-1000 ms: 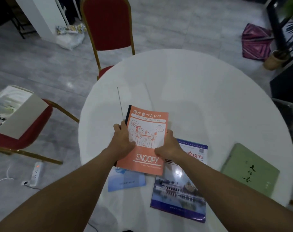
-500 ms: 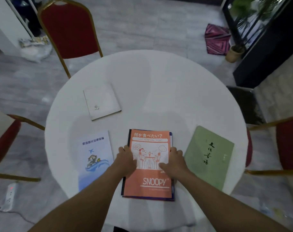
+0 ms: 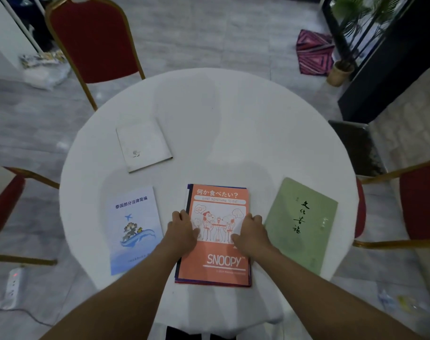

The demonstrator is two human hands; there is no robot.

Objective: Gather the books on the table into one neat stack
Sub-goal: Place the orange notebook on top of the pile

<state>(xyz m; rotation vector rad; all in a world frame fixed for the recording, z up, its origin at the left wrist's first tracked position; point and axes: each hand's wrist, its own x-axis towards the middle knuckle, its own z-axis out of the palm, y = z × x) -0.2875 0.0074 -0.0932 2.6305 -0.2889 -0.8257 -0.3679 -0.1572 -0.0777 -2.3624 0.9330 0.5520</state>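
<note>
From the head view, the orange Snoopy book [image 3: 217, 235] lies on a darker book [image 3: 188, 192] at the near edge of the white table [image 3: 233, 114]. The left hand [image 3: 182, 231] and right hand [image 3: 250, 231] rest flat on its side edges, fingers loosely curled, gripping nothing. Left of it lies the blue booklet [image 3: 134, 229], right the green book [image 3: 301, 224], beyond-left the white book [image 3: 144, 146]. Pushing unevenly could skew the pair or slide it off the table's near edge.

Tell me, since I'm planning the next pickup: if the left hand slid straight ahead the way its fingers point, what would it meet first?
Probably nothing soon. The left hand points up the left edge of the orange Snoopy book; beyond lies bare white round table. The white square book sits left of that line, though depth is uncertain.
</note>
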